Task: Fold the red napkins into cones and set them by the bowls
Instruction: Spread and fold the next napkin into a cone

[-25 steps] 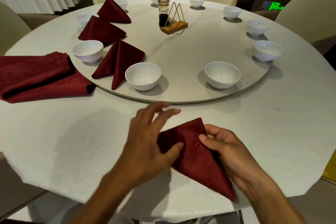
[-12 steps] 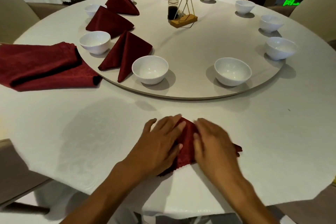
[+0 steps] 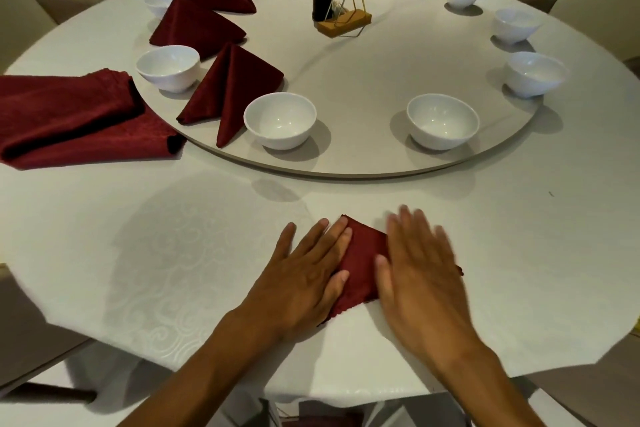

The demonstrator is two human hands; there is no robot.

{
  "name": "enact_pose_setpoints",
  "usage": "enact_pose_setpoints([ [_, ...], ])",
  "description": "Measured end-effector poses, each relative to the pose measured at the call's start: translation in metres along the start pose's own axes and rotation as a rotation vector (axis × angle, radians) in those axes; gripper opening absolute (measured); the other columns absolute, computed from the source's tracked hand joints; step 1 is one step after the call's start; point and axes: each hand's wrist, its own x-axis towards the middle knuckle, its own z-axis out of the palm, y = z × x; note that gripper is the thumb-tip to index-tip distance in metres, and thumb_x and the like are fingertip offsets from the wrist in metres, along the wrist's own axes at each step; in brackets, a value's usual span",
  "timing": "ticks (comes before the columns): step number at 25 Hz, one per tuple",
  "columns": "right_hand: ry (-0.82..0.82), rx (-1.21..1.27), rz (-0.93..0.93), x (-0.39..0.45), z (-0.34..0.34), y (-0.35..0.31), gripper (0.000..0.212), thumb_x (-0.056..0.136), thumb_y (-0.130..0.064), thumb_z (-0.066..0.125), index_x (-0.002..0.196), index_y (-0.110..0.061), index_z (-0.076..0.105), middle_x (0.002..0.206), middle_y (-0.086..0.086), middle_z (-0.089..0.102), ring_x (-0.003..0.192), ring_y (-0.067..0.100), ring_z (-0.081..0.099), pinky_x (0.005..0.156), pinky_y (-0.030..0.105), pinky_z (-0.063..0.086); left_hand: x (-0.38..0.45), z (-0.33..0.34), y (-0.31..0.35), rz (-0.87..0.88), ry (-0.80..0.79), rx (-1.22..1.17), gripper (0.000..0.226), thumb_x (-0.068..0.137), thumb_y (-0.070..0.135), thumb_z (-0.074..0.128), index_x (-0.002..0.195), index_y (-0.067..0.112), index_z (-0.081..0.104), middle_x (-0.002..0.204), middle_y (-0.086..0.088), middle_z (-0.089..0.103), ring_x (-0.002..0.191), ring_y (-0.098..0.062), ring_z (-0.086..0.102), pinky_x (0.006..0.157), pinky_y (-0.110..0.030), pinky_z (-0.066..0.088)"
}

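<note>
- While the folded dark-red cloth napkin (image 3: pixel 362 260) lies on the white-clothed round worktop (image 3: pixel 173 270), the left hand (image 3: pixel 308 279) presses it, fingers straight.
- The right hand (image 3: pixel 420 282), blurred, lies flat on it, fingers spread.

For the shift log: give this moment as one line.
left hand flat on napkin | right hand flat on napkin | three cones set

Warm overhead light, soft bowl (image 3: pixel 280 120) shadows, blurred right hand (image 3: pixel 415 274), bowed edges.

Bare forearms, no sleeves, unadorned hands.
</note>
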Motion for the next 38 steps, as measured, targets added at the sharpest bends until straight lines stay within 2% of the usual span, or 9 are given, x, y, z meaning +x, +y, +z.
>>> enact_pose_setpoints([
  [4,-0.052,0.028,-0.11,0.018,0.012,-0.02,0.066,0.092,-0.053,-0.011,0.152,-0.024,-0.018,0.162,-0.004,-0.018,0.146,0.014,-0.022,0.119,0.036,-0.014,-0.003,-0.007,-0.002,0.05,-0.021,0.017,0.059,0.104,0.045,0.004,0.157,0.02,0.008,0.164,0.001,0.008,0.151,-0.017,0.005,0.117,-0.057,0.019],
  [10,-0.125,0.008,0.031,-0.012,0.01,0.035,0.056,0.092,-0.048,-0.017,0.144,-0.032,-0.031,0.16,-0.009,-0.024,0.144,0.009,-0.028,0.118,0.035,-0.017,-0.019,-0.021,-0.001,0.048,-0.016,0.039,0.057,0.105,0.04,0.009,0.154,0.012,0.016,0.163,-0.004,0.015,0.15,-0.02,0.013,0.116,-0.052,0.021],
  [13,-0.129,-0.033,0.001,-0.001,-0.006,0.031,0.059,0.1,-0.044,0.009,0.156,-0.027,0.001,0.164,-0.003,0.003,0.151,0.019,-0.002,0.121,0.041,-0.005,-0.03,-0.023,-0.005,0.041,-0.013,0.077,0.058,0.104,0.041,0.006,0.155,0.013,0.016,0.163,-0.001,0.014,0.15,-0.018,0.012,0.115,-0.048,0.017],
  [16,-0.058,0.165,-0.076,0.033,-0.03,0.014,0.05,0.094,-0.043,0.047,0.141,-0.027,0.04,0.136,-0.005,0.052,0.128,0.023,0.044,0.108,0.04,0.031,-0.03,-0.026,0.001,0.042,0.006,0.076,0.058,0.105,0.039,0.007,0.153,0.011,0.022,0.161,-0.003,0.021,0.149,-0.021,0.019,0.113,-0.048,0.021],
  [23,-0.533,0.763,0.089,0.077,-0.061,0.014,0.011,0.076,-0.022,0.075,0.078,-0.015,0.067,0.077,0.002,0.07,0.07,0.014,0.065,0.069,0.031,0.053,-0.029,-0.037,0.007,-0.013,-0.069,-0.043,0.061,0.098,0.049,0.006,0.152,0.022,-0.001,0.162,0.008,-0.003,0.15,-0.01,-0.005,0.121,-0.042,0.008],
  [25,-0.558,0.9,0.06,0.071,-0.071,0.024,0.015,0.076,-0.022,0.076,0.074,-0.018,0.062,0.073,0.002,0.066,0.066,0.012,0.062,0.063,0.028,0.05,-0.028,-0.046,0.012,-0.047,0.071,-0.097,0.06,0.099,0.044,0.02,0.153,0.018,0.017,0.162,0.002,0.016,0.15,-0.015,0.015,0.119,-0.048,0.013],
  [29,-0.094,1.194,0.1,0.074,-0.093,0.021,0.026,0.067,-0.033,0.075,0.073,-0.015,0.057,0.075,0.009,0.07,0.065,0.019,0.068,0.06,0.034,0.053,0.001,-0.073,0.027,-0.091,0.536,-0.202,0.051,0.092,0.044,0.05,0.134,0.017,0.056,0.13,0.0,0.061,0.117,-0.017,0.057,0.095,-0.038,0.044],
  [33,0.403,0.933,0.165,0.122,-0.103,-0.015,0.016,0.075,-0.032,0.067,0.078,-0.026,0.053,0.073,-0.007,0.064,0.065,0.01,0.064,0.051,0.024,0.046,0.083,-0.096,0.045,-0.273,0.357,-0.315,0.065,0.086,0.064,0.049,0.139,0.027,0.049,0.128,0.007,0.059,0.114,-0.012,0.054,0.098,-0.032,0.046],
  [38,0.4,0.777,0.191,0.177,-0.085,-0.026,0.027,0.087,-0.046,0.062,0.098,-0.022,0.053,0.088,-0.011,0.06,0.082,0.013,0.062,0.065,0.021,0.045,0.139,-0.077,0.013,-0.458,0.257,-0.364,0.033,0.097,0.035,0.053,0.125,0.019,0.057,0.11,-0.001,0.062,0.099,-0.016,0.058,0.094,-0.032,0.052],
])
